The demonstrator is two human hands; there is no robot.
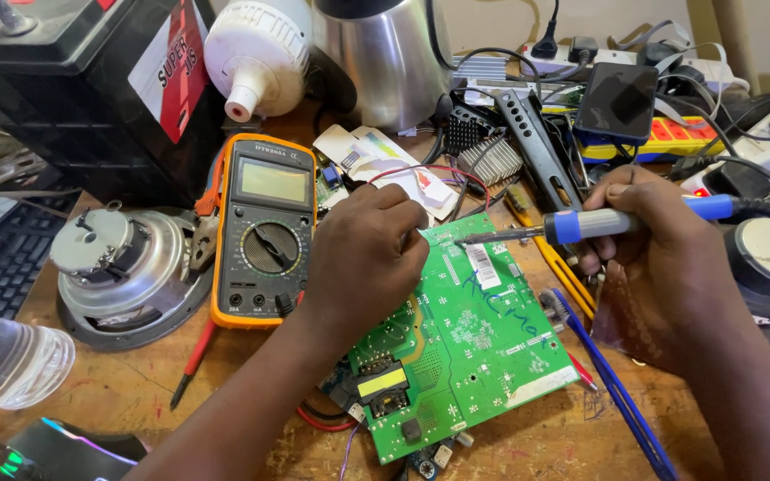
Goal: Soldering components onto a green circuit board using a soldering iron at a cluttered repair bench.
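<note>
Gripping blue-handled soldering iron (581, 224) in right hand (661, 258), tip on top edge of green circuit board (465, 330). Left hand (363, 258) clenched on board's upper left corner. Wooden bench (135, 392) scuffed, cluttered: black battery (73, 80), motor (122, 267), orange multimeter (265, 232), phone (617, 102).

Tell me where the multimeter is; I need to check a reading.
In the head view the orange-cased multimeter lies left of centre on the wooden bench, between the round metal motor and the left hand resting on the green circuit board.

Wooden bench (135, 392) carries green circuit board (483, 347), yellow multimeter (265, 232), round motor (126, 267)
</note>
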